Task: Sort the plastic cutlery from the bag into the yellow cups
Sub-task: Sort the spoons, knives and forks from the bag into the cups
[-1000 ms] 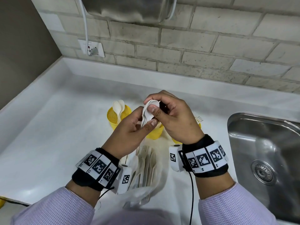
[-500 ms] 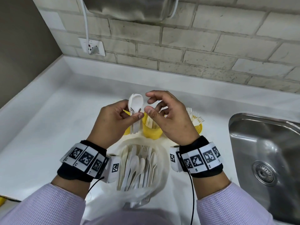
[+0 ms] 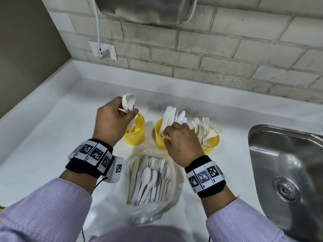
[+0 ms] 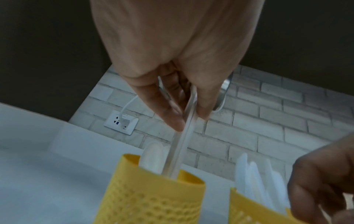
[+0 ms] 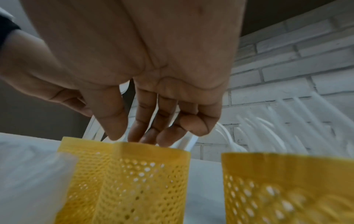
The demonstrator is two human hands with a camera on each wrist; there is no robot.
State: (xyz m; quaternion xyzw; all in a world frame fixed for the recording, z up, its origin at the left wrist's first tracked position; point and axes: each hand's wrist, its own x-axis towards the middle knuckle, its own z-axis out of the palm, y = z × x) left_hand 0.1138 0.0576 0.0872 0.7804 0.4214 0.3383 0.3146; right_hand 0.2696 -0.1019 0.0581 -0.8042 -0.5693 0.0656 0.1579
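Three yellow mesh cups stand in a row on the white counter. My left hand (image 3: 129, 113) pinches a few nested white spoons (image 3: 128, 102) upright over the left cup (image 3: 135, 133); their handles (image 4: 182, 144) reach down into that cup (image 4: 149, 200). The middle cup (image 3: 160, 137) holds knives (image 3: 170, 116), and the right cup (image 3: 212, 142) holds forks (image 3: 206, 128). My right hand (image 3: 166, 137) hangs over the middle cup (image 5: 124, 174), fingers (image 5: 114, 121) loosely straight at its rim, holding nothing. A clear plastic bag (image 3: 132, 212) of mixed cutlery lies in front of the cups.
A steel sink (image 3: 286, 168) is set into the counter at the right. A brick wall runs behind, with a socket and white cable (image 3: 103, 51) and a metal appliance (image 3: 145, 9) hanging above. Bare counter (image 3: 52, 137) spreads to the left of the cups.
The hands were together at the spoons; they have parted. The left hand carried the spoons left and down over the left cup, and the right hand dropped empty to the middle cup.
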